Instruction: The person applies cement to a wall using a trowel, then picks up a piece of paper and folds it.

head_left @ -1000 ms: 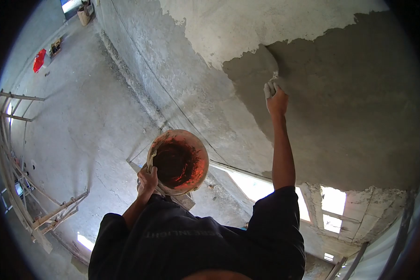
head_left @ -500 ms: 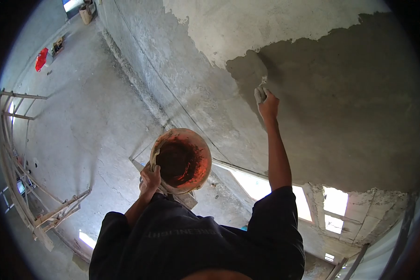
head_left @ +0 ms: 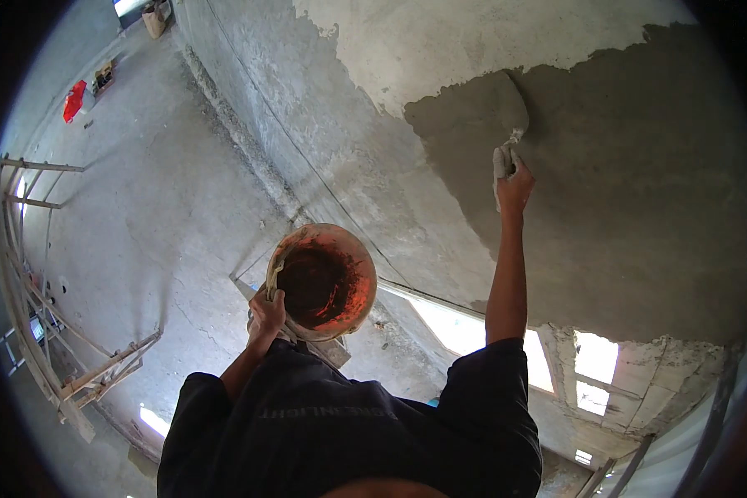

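Observation:
My left hand (head_left: 267, 312) is closed on the near-left rim of an orange bucket (head_left: 353, 274), held in front of my body. Dark residue coats the inside of the bucket, and a pale rag or handle wrap hangs at its rim beside my fingers. With my arm stretched up, my right hand (head_left: 515, 178) is wrapped round the handle of a trowel (head_left: 515, 108). The trowel's blade lies against the wet grey plaster (head_left: 622, 166) on the wall, close below its ragged upper edge. The hand looks coated with pale plaster.
Lighter, drier wall (head_left: 473, 37) borders the wet patch above and to the left. Wooden scaffold poles (head_left: 112, 369) stand at lower left. A red object (head_left: 75, 101) and a sack-like container (head_left: 153, 21) sit on the floor far off. Bright openings (head_left: 596, 357) show at lower right.
My right hand and the trowel have moved right across the wall, leaving smeared wet plaster where the blade was. My left hand and the bucket stay nearly in place.

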{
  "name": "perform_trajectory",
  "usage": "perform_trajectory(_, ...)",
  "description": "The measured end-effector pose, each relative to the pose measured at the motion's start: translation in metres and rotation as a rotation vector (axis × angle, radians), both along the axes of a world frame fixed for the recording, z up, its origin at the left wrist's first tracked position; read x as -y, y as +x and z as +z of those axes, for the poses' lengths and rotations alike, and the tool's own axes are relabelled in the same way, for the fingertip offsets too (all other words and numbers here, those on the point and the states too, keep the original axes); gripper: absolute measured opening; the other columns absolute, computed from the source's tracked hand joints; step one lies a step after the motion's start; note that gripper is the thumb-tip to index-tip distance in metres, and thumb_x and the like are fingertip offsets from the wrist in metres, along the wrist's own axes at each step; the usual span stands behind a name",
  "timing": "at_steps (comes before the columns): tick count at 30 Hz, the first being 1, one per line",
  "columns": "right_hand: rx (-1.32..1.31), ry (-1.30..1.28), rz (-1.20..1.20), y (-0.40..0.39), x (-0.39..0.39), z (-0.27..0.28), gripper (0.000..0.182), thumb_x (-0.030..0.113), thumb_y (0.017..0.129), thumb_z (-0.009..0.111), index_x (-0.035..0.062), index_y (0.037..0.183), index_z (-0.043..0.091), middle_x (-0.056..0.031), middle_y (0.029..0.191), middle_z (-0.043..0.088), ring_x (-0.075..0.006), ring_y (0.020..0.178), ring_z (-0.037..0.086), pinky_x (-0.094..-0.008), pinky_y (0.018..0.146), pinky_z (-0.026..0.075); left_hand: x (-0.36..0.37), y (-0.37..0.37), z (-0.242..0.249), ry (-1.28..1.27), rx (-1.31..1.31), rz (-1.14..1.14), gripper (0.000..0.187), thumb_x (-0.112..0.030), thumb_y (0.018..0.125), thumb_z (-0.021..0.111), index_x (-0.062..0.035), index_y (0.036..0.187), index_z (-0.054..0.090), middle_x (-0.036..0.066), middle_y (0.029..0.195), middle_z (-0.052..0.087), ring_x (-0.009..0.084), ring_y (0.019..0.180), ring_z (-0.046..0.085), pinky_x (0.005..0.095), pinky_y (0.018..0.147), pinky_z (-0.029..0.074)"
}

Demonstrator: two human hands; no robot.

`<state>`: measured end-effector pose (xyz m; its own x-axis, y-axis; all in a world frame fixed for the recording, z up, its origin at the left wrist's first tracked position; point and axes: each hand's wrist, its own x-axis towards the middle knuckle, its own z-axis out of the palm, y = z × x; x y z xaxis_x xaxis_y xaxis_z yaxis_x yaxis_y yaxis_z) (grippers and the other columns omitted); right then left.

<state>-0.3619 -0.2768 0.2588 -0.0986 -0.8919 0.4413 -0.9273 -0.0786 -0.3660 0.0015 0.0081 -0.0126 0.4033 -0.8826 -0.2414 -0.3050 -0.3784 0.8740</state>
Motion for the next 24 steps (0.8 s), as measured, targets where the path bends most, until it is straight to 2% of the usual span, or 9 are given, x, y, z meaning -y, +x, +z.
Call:
perform_trajectory(6, -0.064, 0.05, 0.054, -0.005, 0.002, -0.034, 0.029, 0.023, 0.082, 0.065, -0.0017, 0.096, 0.064, -0.0162, 0.09, 0.067, -0.0282, 0.083, 0.066, -0.0333, 0.073, 0.052, 0.005, -0.002, 0.003, -0.048, 0.004, -0.004, 0.023, -0.015, 0.075, 0.057, 0.0062, 0.082, 0.062, 0.021, 0.074, 0.063, 0.0329, 0.066, 0.062, 0.0392, 0.061, 0.047)
perform_trajectory(9, -0.07, 0.147, 0.053, 0.0, 0.006, -0.051, 0.028, 0.022, 0.082, 0.064, -0.0014, 0.096, 0.064, -0.0147, 0.089, 0.067, -0.0281, 0.084, 0.065, -0.0342, 0.073, 0.051, 0.007, -0.005, 0.008, -0.04, 0.026, 0.049, 0.024, -0.016, 0.073, 0.059, 0.0072, 0.075, 0.062, 0.025, 0.067, 0.059, 0.0379, 0.06, 0.059, 0.0424, 0.056, 0.045)
perform_trajectory(17, -0.081, 0.04, 0.029, -0.006, 0.011, -0.041, 0.025, 0.021, 0.082, 0.063, -0.0002, 0.095, 0.064, -0.0137, 0.089, 0.067, -0.0274, 0.085, 0.065, -0.0352, 0.072, 0.051, 0.007, -0.004, 0.001, -0.045, 0.009, 0.056, 0.024, -0.017, 0.073, 0.058, 0.0072, 0.071, 0.061, 0.024, 0.064, 0.059, 0.0378, 0.058, 0.057, 0.0422, 0.056, 0.044)
perform_trajectory(18, -0.17, 0.011, -0.038, -0.001, 0.005, -0.024, 0.025, 0.021, 0.082, 0.064, -0.0004, 0.096, 0.063, -0.014, 0.089, 0.067, -0.0268, 0.084, 0.066, -0.035, 0.071, 0.052, 0.009, -0.004, 0.005, -0.047, 0.01, 0.059, 0.024, -0.017, 0.073, 0.058, 0.0072, 0.071, 0.061, 0.024, 0.064, 0.059, 0.0378, 0.058, 0.057, 0.0422, 0.056, 0.044)
perform_trajectory(20, -0.265, -0.014, -0.104, 0.0, -0.001, -0.005, 0.026, 0.02, 0.082, 0.064, -0.0006, 0.098, 0.063, -0.0144, 0.09, 0.067, -0.0262, 0.083, 0.066, -0.0349, 0.07, 0.052, 0.009, -0.004, 0.017, -0.063, -0.013, 0.046, 0.026, -0.018, 0.073, 0.058, 0.0075, 0.071, 0.061, 0.023, 0.064, 0.058, 0.0364, 0.057, 0.057, 0.0422, 0.056, 0.044)
perform_trajectory(21, -0.102, -0.141, -0.027, -0.002, -0.003, 0.0, 0.026, 0.02, 0.082, 0.064, -0.0006, 0.098, 0.063, -0.0149, 0.09, 0.067, -0.0266, 0.082, 0.066, -0.0353, 0.069, 0.052, 0.007, -0.005, 0.015, -0.059, -0.015, 0.046, 0.026, -0.018, 0.073, 0.058, 0.0075, 0.071, 0.061, 0.023, 0.064, 0.058, 0.0364, 0.057, 0.057, 0.0422, 0.056, 0.044)
perform_trajectory(22, 0.062, -0.268, 0.05, -0.004, -0.004, 0.003, 0.026, 0.02, 0.082, 0.064, -0.0006, 0.098, 0.062, -0.0153, 0.09, 0.067, -0.0271, 0.081, 0.066, -0.0357, 0.069, 0.052, 0.006, -0.004, 0.013, -0.03, 0.006, 0.033, 0.024, -0.017, 0.074, 0.057, 0.007, 0.073, 0.06, 0.02, 0.063, 0.058, 0.0306, 0.056, 0.055, 0.0399, 0.056, 0.044)
perform_trajectory(23, 0.06, -0.271, 0.051, -0.005, -0.004, 0.004, 0.026, 0.02, 0.082, 0.064, -0.0006, 0.098, 0.062, -0.0153, 0.09, 0.067, -0.0271, 0.081, 0.066, -0.0357, 0.069, 0.052, 0.007, -0.004, 0.012, -0.005, 0.028, 0.021, 0.023, -0.016, 0.076, 0.057, 0.0065, 0.074, 0.058, 0.017, 0.062, 0.058, 0.0248, 0.055, 0.053, 0.0376, 0.056, 0.044)
perform_trajectory(24, -0.012, -0.209, 0.022, -0.007, -0.005, 0.002, 0.026, 0.02, 0.082, 0.064, -0.0002, 0.098, 0.062, -0.0155, 0.09, 0.067, -0.028, 0.082, 0.066, -0.0358, 0.069, 0.052, 0.008, -0.004, 0.013, -0.007, 0.028, 0.021, 0.023, -0.016, 0.076, 0.057, 0.0065, 0.074, 0.058, 0.017, 0.062, 0.058, 0.0248, 0.055, 0.053, 0.0376, 0.056, 0.044)
